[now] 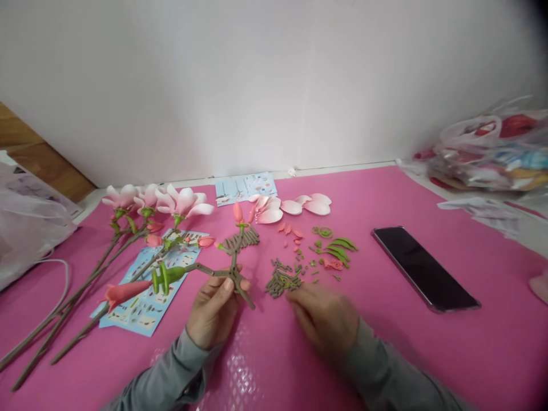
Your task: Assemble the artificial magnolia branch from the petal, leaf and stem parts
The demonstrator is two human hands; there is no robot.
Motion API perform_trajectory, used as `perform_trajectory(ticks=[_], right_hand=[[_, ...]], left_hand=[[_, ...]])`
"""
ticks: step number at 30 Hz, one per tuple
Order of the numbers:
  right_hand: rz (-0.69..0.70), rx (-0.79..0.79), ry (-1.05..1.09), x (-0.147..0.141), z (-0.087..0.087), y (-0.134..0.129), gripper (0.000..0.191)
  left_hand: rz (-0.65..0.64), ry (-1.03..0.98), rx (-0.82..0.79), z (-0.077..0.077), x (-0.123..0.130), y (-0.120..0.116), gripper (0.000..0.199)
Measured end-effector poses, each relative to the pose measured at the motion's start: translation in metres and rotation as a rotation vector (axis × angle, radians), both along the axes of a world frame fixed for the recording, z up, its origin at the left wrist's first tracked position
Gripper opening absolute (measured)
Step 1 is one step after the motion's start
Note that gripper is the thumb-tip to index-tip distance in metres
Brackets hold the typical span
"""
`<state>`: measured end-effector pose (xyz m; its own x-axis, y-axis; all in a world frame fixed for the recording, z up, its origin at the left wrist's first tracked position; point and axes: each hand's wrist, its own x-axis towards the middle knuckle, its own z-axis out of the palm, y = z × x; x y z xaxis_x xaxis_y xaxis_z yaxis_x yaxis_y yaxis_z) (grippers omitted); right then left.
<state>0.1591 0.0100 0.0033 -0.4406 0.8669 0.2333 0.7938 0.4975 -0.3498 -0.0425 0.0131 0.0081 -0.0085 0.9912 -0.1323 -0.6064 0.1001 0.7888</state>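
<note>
My left hand point(212, 308) grips a brown plastic toy branch point(234, 273) near its forked joint. A green sepal piece point(168, 277) and a pink bud point(124, 293) sit on one arm of the branch, and a smaller pink bud point(238, 212) tops another. My right hand point(323, 319) is blurred and hovers just right of a heap of small brown stem pieces point(279, 283). Nothing shows in its fingers. Beyond it lie green leaf pieces point(341, 246) and small pink petals point(291, 230). Large pale pink petals point(291, 206) lie in a row further back.
Finished magnolia-like stems point(180, 201) lie at the left, partly over a blue instruction sheet point(149, 291). A black phone point(423, 268) lies on the pink mat point(428, 354). Plastic bags point(488, 151) sit at the right, another point(25, 220) at the left, against a white wall.
</note>
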Motion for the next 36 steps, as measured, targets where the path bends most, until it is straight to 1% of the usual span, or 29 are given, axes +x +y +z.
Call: perform_trajectory(ticks=[3, 5, 7, 9, 12, 14, 19, 26, 31, 36], right_hand=[[-0.153, 0.026, 0.04, 0.014, 0.006, 0.012, 0.022], [-0.24, -0.027, 0.018, 0.021, 0.009, 0.019, 0.019], [-0.272, -0.107, -0.035, 0.025, 0.011, 0.023, 0.017], [-0.242, -0.162, -0.075, 0.024, 0.011, 0.024, 0.017], [-0.179, -0.186, -0.063, 0.021, 0.01, 0.023, 0.017], [-0.159, -0.184, -0.036, 0.019, 0.009, 0.021, 0.018], [-0.17, -0.126, -0.008, 0.02, 0.007, 0.02, 0.016], [-0.07, -0.102, 0.014, 0.017, 0.005, 0.018, 0.02], [0.009, -0.101, 0.071, 0.014, 0.009, 0.015, 0.015], [0.005, -0.086, 0.048, 0.012, 0.008, 0.014, 0.013]], left_hand=[[-0.028, -0.006, -0.003, -0.001, 0.0, 0.0, 0.019], [-0.045, -0.008, -0.002, -0.002, -0.001, -0.001, 0.018], [-0.05, -0.015, 0.003, -0.004, -0.001, -0.002, 0.018], [-0.049, -0.017, 0.007, -0.006, -0.001, -0.003, 0.018], [-0.054, -0.011, -0.001, -0.006, 0.001, -0.004, 0.018], [-0.061, -0.005, -0.009, -0.005, 0.002, -0.005, 0.018], [-0.089, -0.011, -0.016, -0.006, 0.005, -0.006, 0.017], [-0.082, -0.006, -0.026, -0.005, 0.007, -0.007, 0.019], [-0.092, -0.005, -0.021, -0.005, 0.006, -0.007, 0.019], [-0.098, 0.014, -0.008, -0.005, 0.006, -0.007, 0.021]])
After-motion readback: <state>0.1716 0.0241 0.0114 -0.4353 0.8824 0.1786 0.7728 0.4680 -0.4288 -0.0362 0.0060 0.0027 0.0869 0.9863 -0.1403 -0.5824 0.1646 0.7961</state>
